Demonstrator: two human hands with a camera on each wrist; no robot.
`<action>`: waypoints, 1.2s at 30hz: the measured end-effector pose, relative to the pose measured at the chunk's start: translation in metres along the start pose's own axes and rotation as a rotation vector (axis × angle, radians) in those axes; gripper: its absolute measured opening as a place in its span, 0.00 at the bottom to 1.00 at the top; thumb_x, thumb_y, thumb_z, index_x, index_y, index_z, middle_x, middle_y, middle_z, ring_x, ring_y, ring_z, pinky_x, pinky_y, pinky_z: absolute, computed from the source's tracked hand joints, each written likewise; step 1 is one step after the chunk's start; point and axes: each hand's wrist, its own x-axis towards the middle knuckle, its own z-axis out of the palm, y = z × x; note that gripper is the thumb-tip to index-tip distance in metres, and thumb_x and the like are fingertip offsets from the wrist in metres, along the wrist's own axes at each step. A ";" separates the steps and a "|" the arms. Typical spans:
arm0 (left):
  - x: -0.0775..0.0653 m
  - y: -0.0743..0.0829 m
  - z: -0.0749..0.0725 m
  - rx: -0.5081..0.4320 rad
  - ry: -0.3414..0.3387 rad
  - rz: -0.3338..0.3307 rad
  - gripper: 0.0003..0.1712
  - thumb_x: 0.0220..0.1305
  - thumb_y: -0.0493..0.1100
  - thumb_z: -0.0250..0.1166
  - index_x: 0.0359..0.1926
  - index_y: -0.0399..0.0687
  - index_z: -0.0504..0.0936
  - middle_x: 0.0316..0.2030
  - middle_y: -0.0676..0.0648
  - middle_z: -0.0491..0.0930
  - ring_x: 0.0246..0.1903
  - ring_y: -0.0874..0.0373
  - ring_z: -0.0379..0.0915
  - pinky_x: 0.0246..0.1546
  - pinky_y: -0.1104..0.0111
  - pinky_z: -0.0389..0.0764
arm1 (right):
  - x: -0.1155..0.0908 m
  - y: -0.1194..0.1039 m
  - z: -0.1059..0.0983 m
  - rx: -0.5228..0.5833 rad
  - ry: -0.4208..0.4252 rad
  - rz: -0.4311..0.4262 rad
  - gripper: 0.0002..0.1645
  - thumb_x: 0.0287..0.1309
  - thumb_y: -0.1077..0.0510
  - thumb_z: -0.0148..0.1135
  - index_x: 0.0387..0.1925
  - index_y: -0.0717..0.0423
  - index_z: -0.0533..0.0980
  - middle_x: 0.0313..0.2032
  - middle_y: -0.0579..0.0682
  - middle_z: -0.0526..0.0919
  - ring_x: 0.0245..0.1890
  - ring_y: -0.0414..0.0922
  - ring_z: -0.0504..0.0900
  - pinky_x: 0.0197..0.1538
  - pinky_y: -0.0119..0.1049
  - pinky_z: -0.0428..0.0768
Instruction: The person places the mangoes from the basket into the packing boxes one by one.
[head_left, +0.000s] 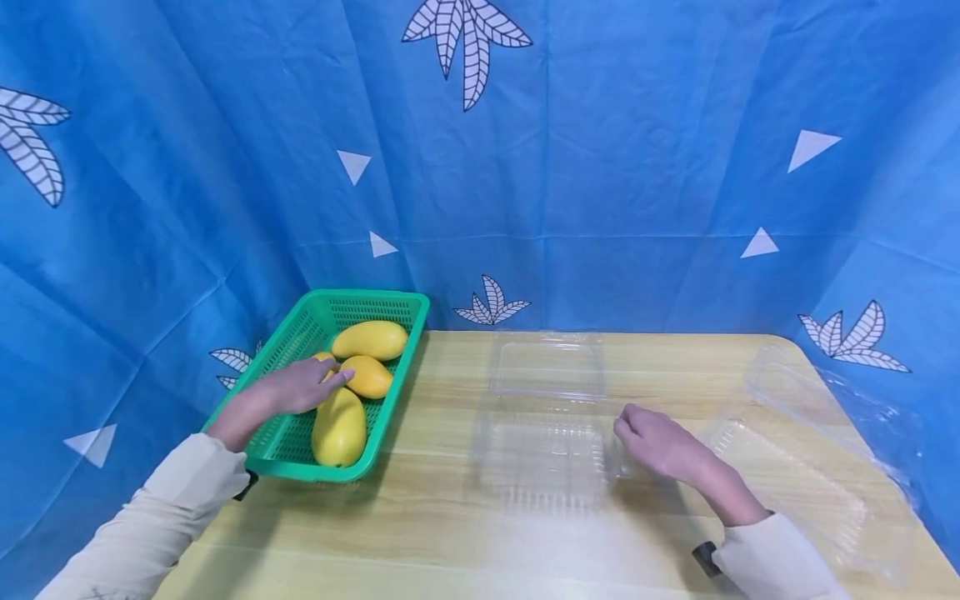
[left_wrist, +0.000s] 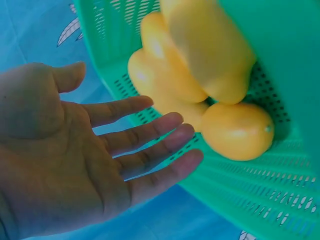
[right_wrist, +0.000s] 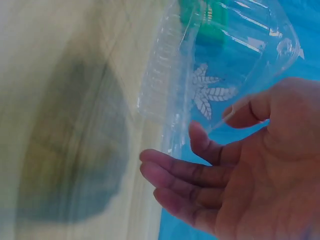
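Observation:
My left hand [head_left: 296,386] reaches over a green basket [head_left: 417,350] of yellow mangoes [head_left: 339,433]. In the left wrist view its fingers [left_wrist: 150,135] are spread and nearly straight beside the mangoes [left_wrist: 237,131], gripping none. Part of one mango is hidden under the hand in the head view. An open clear plastic clamshell box [head_left: 543,467] lies mid-table, its lid [head_left: 547,362] folded back. At the box's right side, my right hand [head_left: 663,446] holds the edge between thumb and index finger; the other fingers are loosely bent in the right wrist view.
More clear plastic boxes [head_left: 795,483] lie open at the table's right edge. A blue patterned cloth [head_left: 622,167] hangs behind and at both sides of the wooden table [head_left: 420,533]. The basket stands at the table's left edge.

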 end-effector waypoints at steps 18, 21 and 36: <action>-0.002 0.005 0.029 -0.130 -0.119 -0.149 0.44 0.64 0.68 0.52 0.54 0.27 0.67 0.54 0.22 0.59 0.36 0.40 0.70 0.27 0.54 0.79 | -0.002 0.010 0.029 -0.211 0.283 -0.075 0.13 0.69 0.57 0.38 0.26 0.52 0.62 0.21 0.48 0.64 0.25 0.46 0.62 0.30 0.37 0.64; -0.002 0.007 0.032 -0.153 -0.135 -0.182 0.47 0.60 0.68 0.56 0.58 0.28 0.64 0.56 0.21 0.55 0.38 0.43 0.68 0.22 0.57 0.80 | -0.001 0.013 0.033 -0.267 0.327 -0.084 0.13 0.68 0.58 0.39 0.26 0.53 0.61 0.20 0.48 0.62 0.24 0.46 0.62 0.28 0.37 0.64; 0.004 0.005 0.045 -0.185 -0.177 -0.163 0.61 0.59 0.61 0.62 0.69 0.24 0.37 0.64 0.16 0.40 0.63 0.25 0.45 0.52 0.42 0.67 | 0.001 0.020 0.047 -0.323 0.465 -0.074 0.13 0.66 0.57 0.41 0.24 0.53 0.61 0.19 0.47 0.61 0.22 0.46 0.61 0.27 0.36 0.62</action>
